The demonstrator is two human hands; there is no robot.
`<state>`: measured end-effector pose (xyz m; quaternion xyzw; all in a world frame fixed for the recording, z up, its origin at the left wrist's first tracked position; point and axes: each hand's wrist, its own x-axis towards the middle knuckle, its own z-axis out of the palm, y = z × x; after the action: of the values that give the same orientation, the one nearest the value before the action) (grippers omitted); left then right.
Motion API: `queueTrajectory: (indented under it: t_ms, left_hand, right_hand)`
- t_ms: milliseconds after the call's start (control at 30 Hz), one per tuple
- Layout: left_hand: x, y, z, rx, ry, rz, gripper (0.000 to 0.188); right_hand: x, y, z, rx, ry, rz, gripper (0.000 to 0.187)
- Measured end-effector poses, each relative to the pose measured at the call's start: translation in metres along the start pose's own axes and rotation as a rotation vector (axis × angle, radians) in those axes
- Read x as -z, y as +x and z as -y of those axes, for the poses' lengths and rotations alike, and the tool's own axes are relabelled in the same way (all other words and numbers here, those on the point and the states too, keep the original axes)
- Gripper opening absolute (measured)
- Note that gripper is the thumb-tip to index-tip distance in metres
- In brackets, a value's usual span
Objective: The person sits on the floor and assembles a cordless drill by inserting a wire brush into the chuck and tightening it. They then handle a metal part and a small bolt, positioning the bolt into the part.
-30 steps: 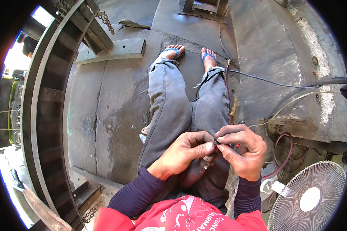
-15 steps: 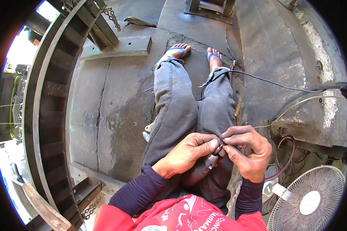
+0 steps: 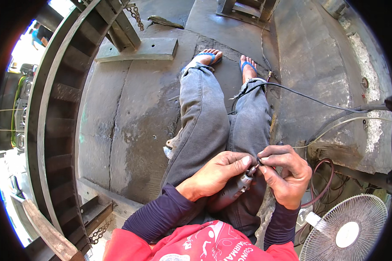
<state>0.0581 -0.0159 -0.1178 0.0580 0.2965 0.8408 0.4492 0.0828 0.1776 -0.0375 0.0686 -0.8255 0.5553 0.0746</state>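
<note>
A dark handheld tool with a shiny metal nose, which looks like a die grinder (image 3: pixel 225 195), rests between my thighs and points up to the right. My left hand (image 3: pixel 217 175) is closed around its nose end, thumb lying along the top. At the tip, my right hand (image 3: pixel 288 176) pinches a small dark piece (image 3: pixel 260 162) between thumb and fingers, its kind too small to tell. A thin reddish bit shows between that piece and the nose. My fingers partly hide the nose.
A white fan (image 3: pixel 347 235) stands close by my right elbow, near a looped red hose (image 3: pixel 331 174). A black cable (image 3: pixel 307 99) crosses my right shin. Left of me runs a ribbed steel beam (image 3: pixel 56 126). A metal base plate (image 3: pixel 154 48) lies ahead on the floor.
My right hand has drawn a little to the right, away from my left fingers, so more of the nose's tip shows. The whole view has shifted slightly.
</note>
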Motion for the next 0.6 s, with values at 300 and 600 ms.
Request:
queueTrajectory:
  t_ms: [300,600]
  left_hand:
    - [0.0020,0.0014,-0.0010,0.049,0.040,0.022,0.039]
    - [-0.0025,0.0031,-0.0015,-0.002,0.050,0.020,0.039]
  right_hand:
    - [0.0009,-0.0017,-0.0009,0.000,0.025,0.009,0.022]
    - [0.0001,-0.0018,-0.0004,-0.003,0.042,0.003,0.021]
